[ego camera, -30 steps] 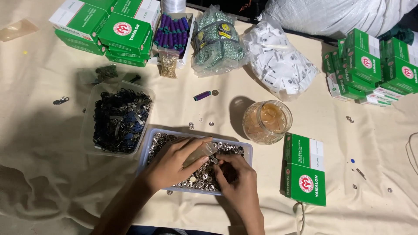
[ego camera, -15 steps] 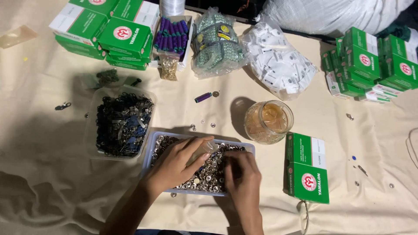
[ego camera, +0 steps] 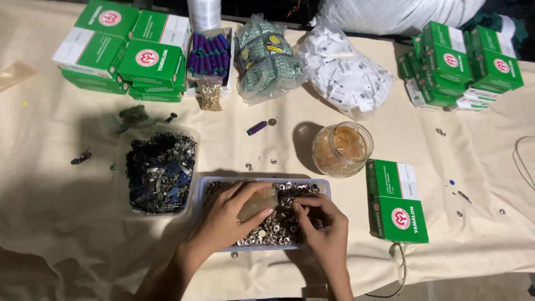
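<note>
Across the whole view, taking the shallow clear tray at the near edge as the landmark:

- A cream cloth (ego camera: 50,167) covers the table beneath the tray and everything else.
- Far behind the tray to the left stands a stack of green and white boxes (ego camera: 120,53); a second stack (ego camera: 462,64) sits far behind it to the right.
- Behind the tray lies a clear bag of small white pieces (ego camera: 343,75), with a bag of green packets (ego camera: 267,58) beside it.
- Just left of the tray sits a clear tub of dark metal clips (ego camera: 159,170).
- The shallow clear tray (ego camera: 320,185) itself holds a layer of small silver rings.
- Just right of the tray lie two green boxes (ego camera: 397,200).
- Behind the tray's right end stands a glass jar (ego camera: 341,149) of amber bits.
- The left hand (ego camera: 225,217) rests in the tray, fingers curled around a small clear bag (ego camera: 257,203).
- The right hand (ego camera: 323,226) is over the tray's right half, fingertips pressed together, pinching among the rings beside the bag.
- A purple cylinder (ego camera: 257,127) lies on the cloth behind the tray.
</note>
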